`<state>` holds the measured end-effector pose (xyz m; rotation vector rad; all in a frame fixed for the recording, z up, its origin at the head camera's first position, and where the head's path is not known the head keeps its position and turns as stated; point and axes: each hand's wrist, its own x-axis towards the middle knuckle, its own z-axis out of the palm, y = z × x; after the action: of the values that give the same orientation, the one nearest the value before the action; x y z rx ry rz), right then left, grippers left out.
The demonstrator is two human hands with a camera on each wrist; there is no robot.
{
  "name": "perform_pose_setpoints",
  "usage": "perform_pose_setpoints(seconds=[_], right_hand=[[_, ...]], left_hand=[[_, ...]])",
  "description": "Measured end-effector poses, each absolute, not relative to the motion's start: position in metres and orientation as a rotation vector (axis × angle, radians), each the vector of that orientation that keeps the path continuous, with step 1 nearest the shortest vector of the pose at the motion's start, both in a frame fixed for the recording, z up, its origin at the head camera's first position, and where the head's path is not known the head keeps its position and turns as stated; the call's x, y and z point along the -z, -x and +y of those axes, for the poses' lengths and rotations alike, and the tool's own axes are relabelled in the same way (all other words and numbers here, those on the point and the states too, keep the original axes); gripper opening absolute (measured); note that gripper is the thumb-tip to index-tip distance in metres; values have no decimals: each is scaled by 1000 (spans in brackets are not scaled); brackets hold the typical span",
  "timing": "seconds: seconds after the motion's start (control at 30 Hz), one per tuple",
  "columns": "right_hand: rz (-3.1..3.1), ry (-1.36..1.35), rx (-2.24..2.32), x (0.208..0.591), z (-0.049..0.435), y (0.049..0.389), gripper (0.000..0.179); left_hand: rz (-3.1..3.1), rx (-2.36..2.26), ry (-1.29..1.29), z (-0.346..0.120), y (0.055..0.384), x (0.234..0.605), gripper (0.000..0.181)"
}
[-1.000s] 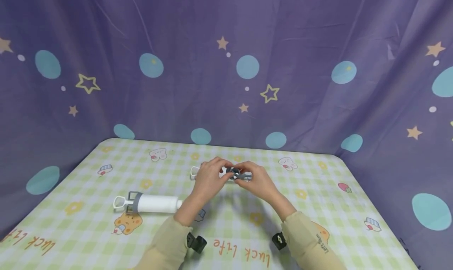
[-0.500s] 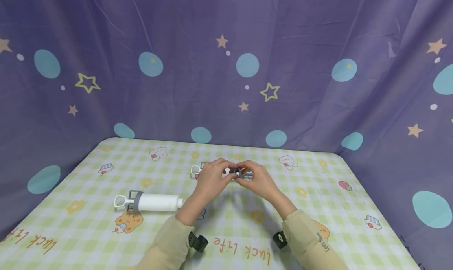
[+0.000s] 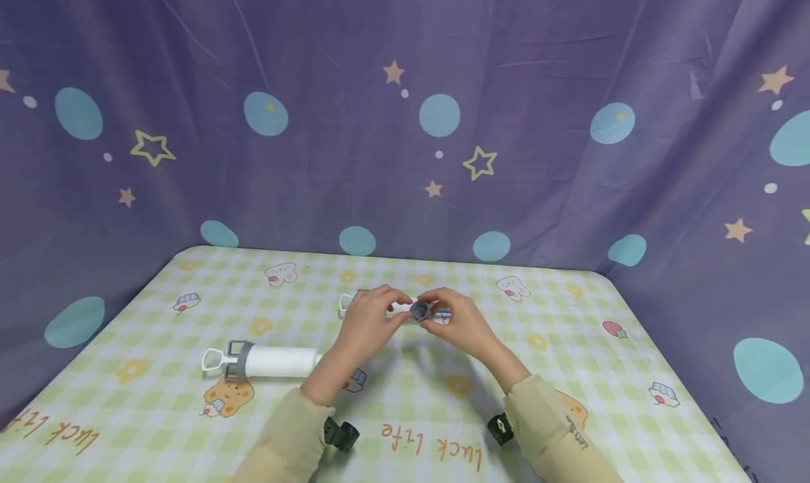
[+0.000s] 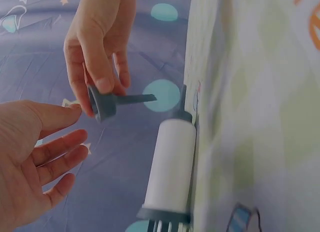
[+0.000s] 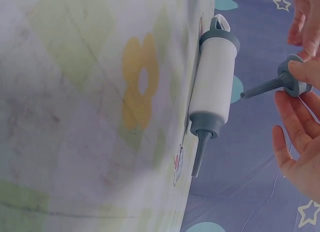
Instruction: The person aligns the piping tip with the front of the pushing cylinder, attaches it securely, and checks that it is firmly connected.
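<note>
A smooth cover (image 3: 228, 307) in pale green and white checks, printed with flowers and rabbits, dresses the counter (image 3: 569, 314), whose far corners are rounded. Past the far edge hangs a purple curtain (image 3: 531, 68), softly creased, with blue ovals and stars.

Nearer the left edge than the right lies a white syringe (image 3: 281, 363), its barrel a plain smooth cylinder with a grey collar, its loop handle turned towards that edge. A second syringe (image 5: 214, 79) of like build lies nearer the far edge, beyond my hands, and wears a slim grey tip on its front end.

The loose nozzle (image 5: 290, 79) is matte grey and looks like plastic: a wide, round, hollow base, stepped on the outside, running into a long narrow tube. It is up in the air over the counter, about midway between the left and right edges, with its hollow mouth facing me. My right hand (image 3: 465, 323) pinches it by the base, thumb against fingers. My left hand (image 3: 367, 323) is just beside it, fingers loose and slightly spread, thumb near the rim; whether any left fingertip touches it, I cannot tell
</note>
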<state>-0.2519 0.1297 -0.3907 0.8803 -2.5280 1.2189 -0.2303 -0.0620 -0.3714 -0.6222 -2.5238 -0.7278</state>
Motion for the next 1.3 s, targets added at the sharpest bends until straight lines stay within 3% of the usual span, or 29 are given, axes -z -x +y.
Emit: perform_pose_setpoints(seconds=[0.37, 1.3], right_hand=[[-2552, -881, -1220, 391, 129, 247, 35], [-2616, -871, -1176, 395, 128, 241, 37]], left_hand=[[-2646, 681, 582, -95, 226, 376, 16], [-2898, 436, 634, -165, 213, 388, 32]])
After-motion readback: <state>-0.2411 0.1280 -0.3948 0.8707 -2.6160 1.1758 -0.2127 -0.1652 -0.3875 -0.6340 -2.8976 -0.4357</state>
